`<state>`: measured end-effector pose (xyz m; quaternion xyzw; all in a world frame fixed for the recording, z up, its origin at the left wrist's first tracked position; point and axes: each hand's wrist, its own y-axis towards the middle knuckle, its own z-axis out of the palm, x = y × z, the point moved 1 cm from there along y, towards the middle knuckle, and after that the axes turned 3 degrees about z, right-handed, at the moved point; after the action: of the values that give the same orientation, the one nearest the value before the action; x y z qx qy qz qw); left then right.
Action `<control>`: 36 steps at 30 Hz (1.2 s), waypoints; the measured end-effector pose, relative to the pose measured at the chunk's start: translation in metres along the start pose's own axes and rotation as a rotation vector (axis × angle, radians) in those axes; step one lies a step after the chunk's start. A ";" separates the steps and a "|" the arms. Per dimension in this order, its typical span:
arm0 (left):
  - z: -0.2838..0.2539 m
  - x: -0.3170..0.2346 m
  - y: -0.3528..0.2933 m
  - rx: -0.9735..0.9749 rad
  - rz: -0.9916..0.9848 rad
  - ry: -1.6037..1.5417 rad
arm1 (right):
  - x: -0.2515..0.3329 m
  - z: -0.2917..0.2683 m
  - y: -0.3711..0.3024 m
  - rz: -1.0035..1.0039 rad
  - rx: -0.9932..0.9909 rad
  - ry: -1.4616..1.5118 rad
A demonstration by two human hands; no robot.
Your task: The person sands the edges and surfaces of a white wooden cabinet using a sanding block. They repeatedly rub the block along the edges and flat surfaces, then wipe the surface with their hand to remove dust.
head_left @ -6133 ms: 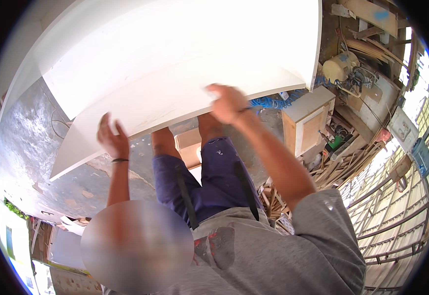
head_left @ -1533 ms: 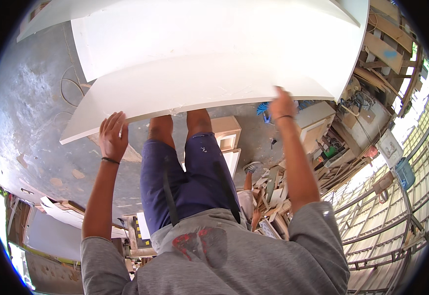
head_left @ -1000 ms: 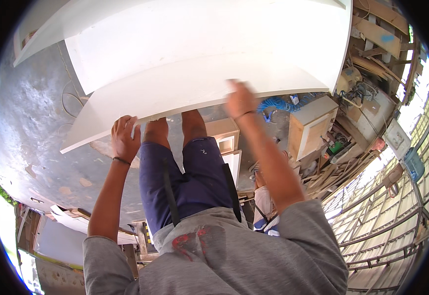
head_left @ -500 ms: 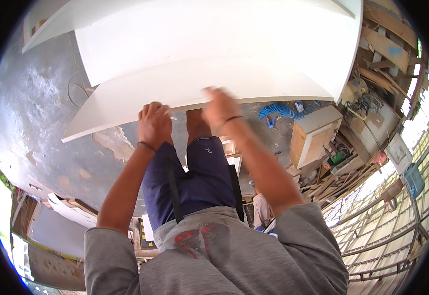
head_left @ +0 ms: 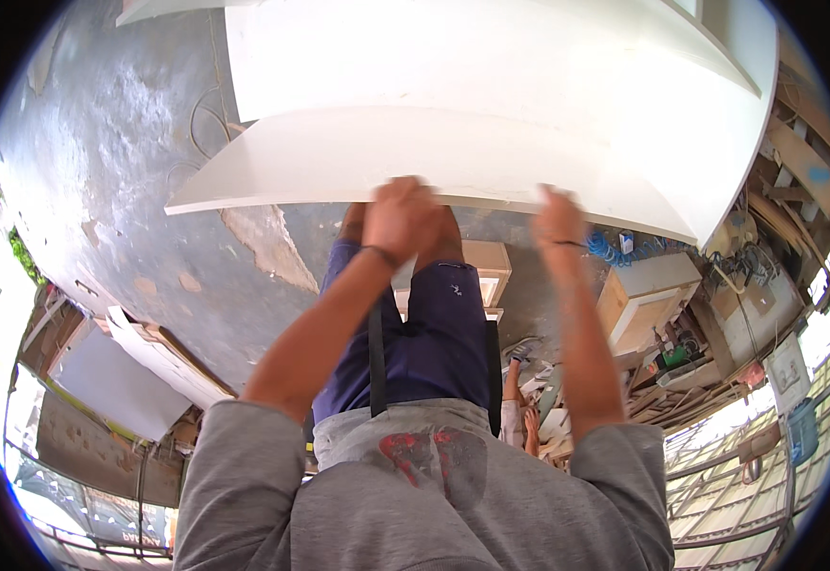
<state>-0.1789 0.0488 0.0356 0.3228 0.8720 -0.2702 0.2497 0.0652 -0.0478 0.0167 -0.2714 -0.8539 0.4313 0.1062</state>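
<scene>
A long white panel (head_left: 367,157) projects toward me from a large white cabinet-like piece (head_left: 434,57), its near edge running across above my knees. My left hand (head_left: 401,219) is closed at this edge, near the middle, its fingers curled over the rim. Farther right, my right hand (head_left: 559,217) is closed around the same edge, with a digit on the upper face and the others hidden below. Both hands are slightly blurred, and anything small under the fingers is hidden.
A small wooden cabinet (head_left: 648,295) stands on the floor at right, near a coiled blue hose (head_left: 610,249). Another wooden box (head_left: 486,265) is beyond my knee. Wood scraps (head_left: 695,395) lie at right. Another person's arm (head_left: 513,383) shows below the boxes.
My two hands have shifted right along the panel edge and are wider apart. The view has swung, so the white piece sits farther right and higher.
</scene>
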 end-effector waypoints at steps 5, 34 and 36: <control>-0.048 0.156 -0.092 -0.451 -0.547 0.469 | 0.196 -0.026 -0.041 -0.269 0.276 0.334; -0.095 0.252 -0.048 -0.811 -1.845 -0.173 | -0.011 -0.052 0.006 0.278 0.171 -0.196; -0.095 0.253 -0.046 -0.809 -1.848 -0.187 | 0.030 -0.023 -0.002 0.152 0.051 0.046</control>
<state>-0.4043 0.1874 -0.0352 -0.6097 0.7835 -0.0660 0.1008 0.0487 -0.0164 0.0301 -0.3423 -0.8171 0.4531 0.0996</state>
